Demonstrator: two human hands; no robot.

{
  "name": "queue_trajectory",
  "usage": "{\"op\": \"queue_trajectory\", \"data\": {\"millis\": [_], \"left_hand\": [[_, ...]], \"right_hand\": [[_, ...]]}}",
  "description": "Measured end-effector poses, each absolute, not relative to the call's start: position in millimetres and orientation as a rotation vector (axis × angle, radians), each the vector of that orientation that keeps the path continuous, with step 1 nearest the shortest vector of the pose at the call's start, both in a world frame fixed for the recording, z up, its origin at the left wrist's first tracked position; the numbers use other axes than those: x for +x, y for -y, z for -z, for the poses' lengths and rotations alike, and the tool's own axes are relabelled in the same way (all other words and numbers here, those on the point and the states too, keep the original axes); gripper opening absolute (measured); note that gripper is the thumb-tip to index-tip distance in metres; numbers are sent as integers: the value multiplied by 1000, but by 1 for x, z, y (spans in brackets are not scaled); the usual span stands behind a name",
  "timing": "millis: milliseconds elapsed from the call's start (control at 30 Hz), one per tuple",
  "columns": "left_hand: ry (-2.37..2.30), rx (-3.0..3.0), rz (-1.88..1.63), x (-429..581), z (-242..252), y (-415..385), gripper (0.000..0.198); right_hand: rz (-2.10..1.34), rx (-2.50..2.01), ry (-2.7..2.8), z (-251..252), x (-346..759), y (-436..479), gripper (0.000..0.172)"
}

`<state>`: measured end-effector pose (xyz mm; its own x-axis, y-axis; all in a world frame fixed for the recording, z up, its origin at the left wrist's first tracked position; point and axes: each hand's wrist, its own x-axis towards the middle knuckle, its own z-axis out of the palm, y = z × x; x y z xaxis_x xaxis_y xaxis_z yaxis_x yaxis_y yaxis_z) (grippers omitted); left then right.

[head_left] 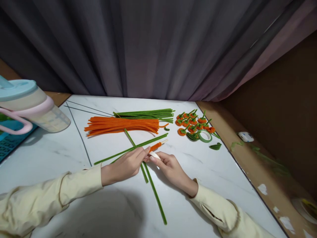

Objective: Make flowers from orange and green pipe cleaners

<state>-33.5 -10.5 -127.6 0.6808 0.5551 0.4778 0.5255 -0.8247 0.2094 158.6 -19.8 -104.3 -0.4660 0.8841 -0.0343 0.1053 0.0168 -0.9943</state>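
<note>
My left hand [130, 163] is closed, its fingertips pinching an orange pipe-cleaner coil [156, 146] wound around a thin pale stick [164, 141]. Close against it, my right hand [170, 166] pinches a curved white band [154, 154], perhaps a tape roll; its full shape is partly hidden by the fingers. Loose green pipe cleaners [156, 197] lie crossed on the table beneath and around both hands. Just beyond them is a thick bundle of orange pipe cleaners [123, 125], with a bundle of green pipe cleaners [146, 113] behind it.
Several small orange pumpkin-like pieces with green stems [199, 126] sit at the right back, beside a green tape roll [205, 136] and green leaf shapes [215, 146]. A blue-lidded cup [53, 114] stands at left. A white case [246, 137] lies past the table's right edge.
</note>
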Motion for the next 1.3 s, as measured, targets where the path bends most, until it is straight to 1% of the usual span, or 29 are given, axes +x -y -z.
{"op": "queue_trajectory", "data": {"millis": [133, 233, 367, 467, 567, 633, 800, 967, 1133, 1233, 1300], "left_hand": [[-911, 2800, -822, -33, 128, 11, 47], [-934, 2708, -820, -32, 124, 10, 37], [-1090, 2221, -838, -28, 111, 6, 21], [-1153, 1687, -804, -28, 104, 1, 23], [-1041, 1250, -768, -30, 104, -3, 30], [-995, 1112, -762, -32, 106, -4, 32], [-944, 998, -748, -33, 107, -5, 28], [-916, 846, -660, -30, 94, -1, 23], [-892, 816, -608, -30, 86, 0, 29], [-878, 832, -598, -31, 88, -1, 31], [-857, 838, -590, -32, 91, -2, 32]], "right_hand": [[-1504, -1006, 1632, 104, 158, 19, 34], [-1521, -989, 1598, 104, 156, 19, 34], [-1523, -965, 1553, 101, 157, 20, 33], [-1504, -939, 1537, 99, 160, 21, 33], [-1512, -932, 1487, 100, 162, 22, 29], [-1526, -925, 1457, 101, 162, 22, 27], [-1482, -929, 1438, 103, 162, 21, 24], [-1240, -1030, 1461, 105, 164, 22, 22], [-1007, -1070, 1596, 108, 166, 27, 16], [-685, -951, 1779, 107, 168, 28, 13], [-419, -810, 1914, 105, 168, 28, 19]]}}
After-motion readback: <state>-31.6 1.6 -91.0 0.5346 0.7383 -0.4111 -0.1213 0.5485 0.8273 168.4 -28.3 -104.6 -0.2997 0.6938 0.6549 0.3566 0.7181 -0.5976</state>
